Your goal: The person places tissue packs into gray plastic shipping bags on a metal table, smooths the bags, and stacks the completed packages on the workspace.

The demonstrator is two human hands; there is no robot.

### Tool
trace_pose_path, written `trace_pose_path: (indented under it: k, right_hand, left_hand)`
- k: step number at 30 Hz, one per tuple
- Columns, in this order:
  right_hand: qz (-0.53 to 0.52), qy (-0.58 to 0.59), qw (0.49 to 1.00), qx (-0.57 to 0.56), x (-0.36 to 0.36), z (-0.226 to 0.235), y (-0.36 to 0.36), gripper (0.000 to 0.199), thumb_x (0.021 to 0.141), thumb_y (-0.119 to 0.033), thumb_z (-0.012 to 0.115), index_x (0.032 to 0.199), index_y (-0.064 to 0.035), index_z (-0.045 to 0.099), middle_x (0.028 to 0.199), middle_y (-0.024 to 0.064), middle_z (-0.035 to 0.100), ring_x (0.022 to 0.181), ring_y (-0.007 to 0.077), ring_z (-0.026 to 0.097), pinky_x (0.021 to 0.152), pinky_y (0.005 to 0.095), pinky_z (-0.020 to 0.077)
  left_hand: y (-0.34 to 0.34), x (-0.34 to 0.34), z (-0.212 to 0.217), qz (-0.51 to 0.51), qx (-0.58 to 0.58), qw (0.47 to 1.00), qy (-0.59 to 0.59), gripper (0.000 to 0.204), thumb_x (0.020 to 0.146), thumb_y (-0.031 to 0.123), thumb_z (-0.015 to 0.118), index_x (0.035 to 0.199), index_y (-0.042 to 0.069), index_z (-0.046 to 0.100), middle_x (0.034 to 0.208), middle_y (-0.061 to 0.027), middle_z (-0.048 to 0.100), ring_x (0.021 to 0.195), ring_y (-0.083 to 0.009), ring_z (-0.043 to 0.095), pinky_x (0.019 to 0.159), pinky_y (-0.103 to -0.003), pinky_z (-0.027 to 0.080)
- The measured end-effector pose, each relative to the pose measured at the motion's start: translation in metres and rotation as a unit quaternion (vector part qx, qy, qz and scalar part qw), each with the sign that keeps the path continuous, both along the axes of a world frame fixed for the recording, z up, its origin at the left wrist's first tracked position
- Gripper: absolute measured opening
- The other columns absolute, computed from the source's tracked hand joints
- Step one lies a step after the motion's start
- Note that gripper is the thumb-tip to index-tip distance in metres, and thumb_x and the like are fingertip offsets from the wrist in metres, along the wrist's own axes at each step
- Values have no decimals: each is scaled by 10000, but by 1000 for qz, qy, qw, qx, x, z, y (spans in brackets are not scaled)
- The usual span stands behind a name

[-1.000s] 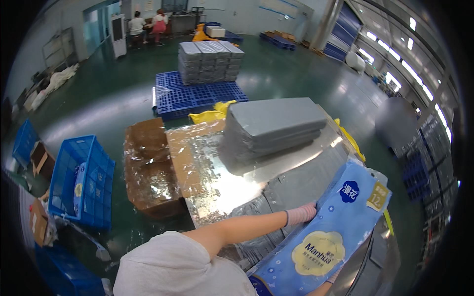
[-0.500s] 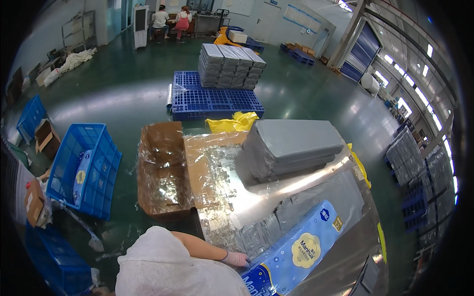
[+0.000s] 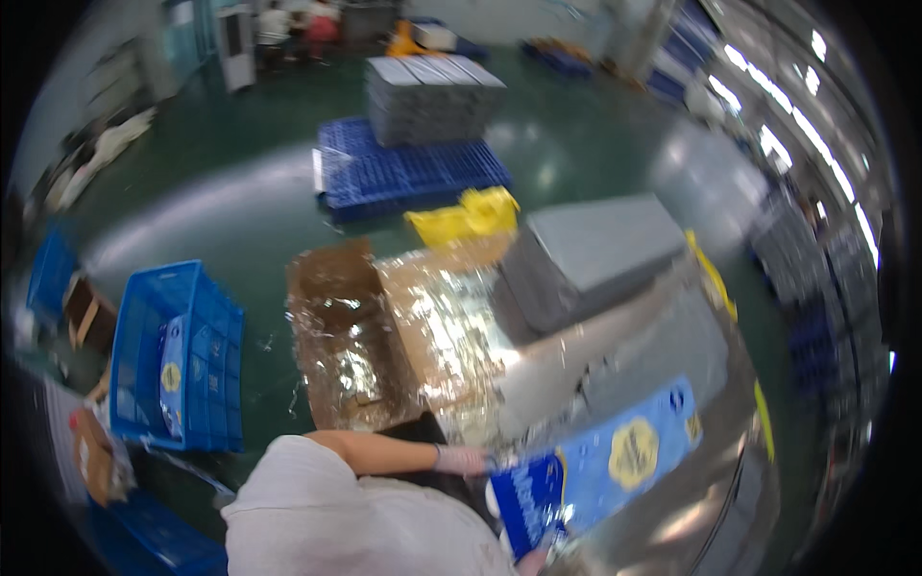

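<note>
Head view, nearest first: the left hand [image 3: 463, 461], in a pale pinkish glove, is at the left end of a long blue package [image 3: 591, 470]; blur makes it impossible to tell whether its fingers grip or merely touch. The right hand [image 3: 531, 561] shows only partly by the package's lower corner, its grip likewise unclear. The package lies slantwise on the metal table [image 3: 534, 382], its dark blue end toward the person, beside grey film [image 3: 663, 355]. Farther across the table sits a grey-wrapped bundle [image 3: 595, 252]; an open cardboard box [image 3: 348, 331] stands to its left. Beyond are yellow plastic [image 3: 461, 219] and a blue pallet [image 3: 408, 182] bearing a grey stack [image 3: 430, 101]. Two seated people [image 3: 298, 24] appear blurred far behind.
</note>
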State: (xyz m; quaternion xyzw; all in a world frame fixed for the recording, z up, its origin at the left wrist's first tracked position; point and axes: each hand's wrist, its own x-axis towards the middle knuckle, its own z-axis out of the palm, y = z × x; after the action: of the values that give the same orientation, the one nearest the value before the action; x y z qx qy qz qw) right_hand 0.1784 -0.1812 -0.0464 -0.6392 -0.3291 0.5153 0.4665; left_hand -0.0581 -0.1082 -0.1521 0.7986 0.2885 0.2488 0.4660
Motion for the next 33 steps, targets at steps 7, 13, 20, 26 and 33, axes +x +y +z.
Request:
trace_pose_path:
  k: [7, 13, 20, 26, 33]
  right_hand:
    - [-108, 16, 994, -6, -38, -5, -74, 493, 887, -305, 531, 1256, 8, 435, 1202, 64, 502, 1091, 171, 455, 953, 302, 340]
    - [-125, 95, 984, -89, -76, -40, -138, 437, 832, -164, 611, 1205, 4, 458, 1100, 84, 550, 971, 171, 528, 822, 317, 446]
    - [-308, 357, 881, 20, -86, -39, -122, 205, 853, -130, 567, 993, 16, 537, 893, 182, 626, 833, 327, 625, 801, 459, 507]
    - [-266, 320, 907, 62, -84, -5, -113, 154, 838, -107, 585, 924, 20, 576, 797, 179, 637, 732, 292, 645, 700, 413, 545]
    - [-170, 272, 939, 125, -71, 51, -109, 171, 836, -102, 528, 779, 45, 593, 702, 165, 629, 602, 222, 608, 566, 297, 504]
  left_hand:
    - [-30, -51, 48, 129, -530, 834, -86, 460, 802, 430, 598, 1188, 212, 475, 1048, -38, 517, 872, -190, 532, 674, -385, 480]
    - [-21, -49, 83, 107, -603, 772, -169, 301, 873, 216, 572, 1102, 28, 522, 962, -61, 598, 822, -168, 602, 697, -276, 514]
    - [-11, -44, 87, 130, -559, 808, -138, 276, 897, 258, 542, 955, -8, 585, 831, -100, 647, 689, -160, 624, 566, -242, 511]
    - [-4, -59, 111, 63, -511, 836, -189, 206, 896, 173, 529, 930, -23, 579, 805, -114, 646, 686, -167, 627, 601, -255, 514]
    - [10, -63, 156, -7, -439, 882, -170, 172, 883, 142, 532, 881, -22, 584, 780, -106, 645, 667, -138, 610, 595, -242, 493]
